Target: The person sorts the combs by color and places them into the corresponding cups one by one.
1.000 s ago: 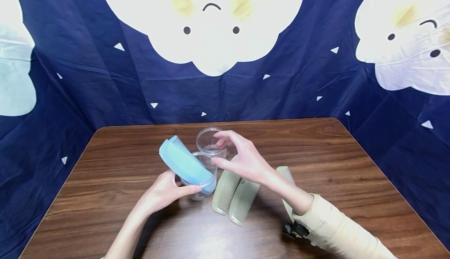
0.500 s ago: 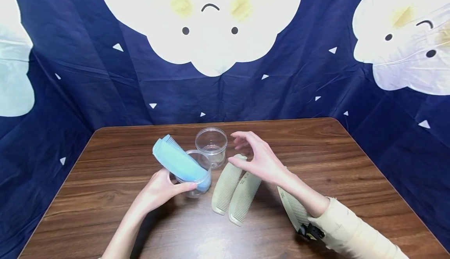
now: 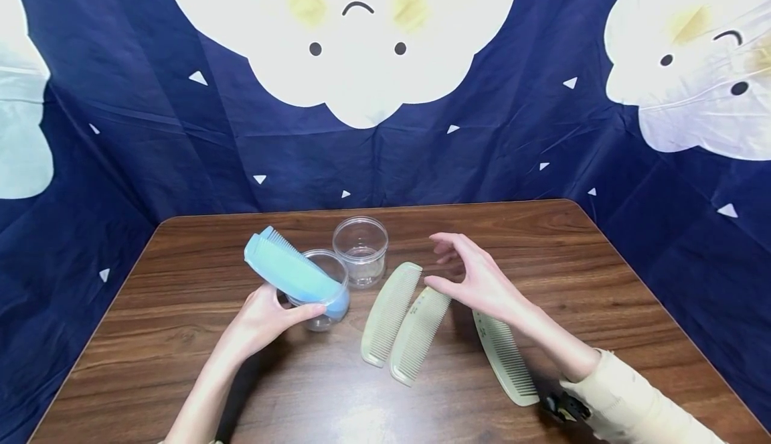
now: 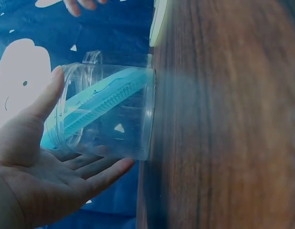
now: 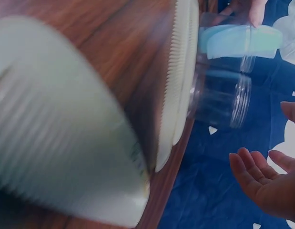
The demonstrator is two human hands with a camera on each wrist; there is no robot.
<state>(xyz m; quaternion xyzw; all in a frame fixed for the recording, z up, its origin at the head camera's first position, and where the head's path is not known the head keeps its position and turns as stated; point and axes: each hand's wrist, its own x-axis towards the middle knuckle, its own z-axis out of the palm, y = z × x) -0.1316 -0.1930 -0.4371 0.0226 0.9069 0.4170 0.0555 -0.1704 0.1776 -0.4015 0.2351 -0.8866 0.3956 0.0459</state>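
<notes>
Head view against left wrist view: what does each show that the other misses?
Head only: the cream fabric right sleeve and three pale green curved combs; left wrist catches just one green sliver.
Left wrist only: the left hand's palm.
Both: light blue combs in one round clear plastic jar, another such jar, the right hand, the brown wood-grain table.

Glare whitens the near middle of the brown wood-grain worktop [image 3: 313, 384]; the right wrist view blurs a pale-green, curved comb [image 5: 66, 129].

Left fingers [image 4: 109, 175] opposing thumb [image 4: 48, 94]; right fingers [image 5: 243, 174] loosely bent.
</notes>
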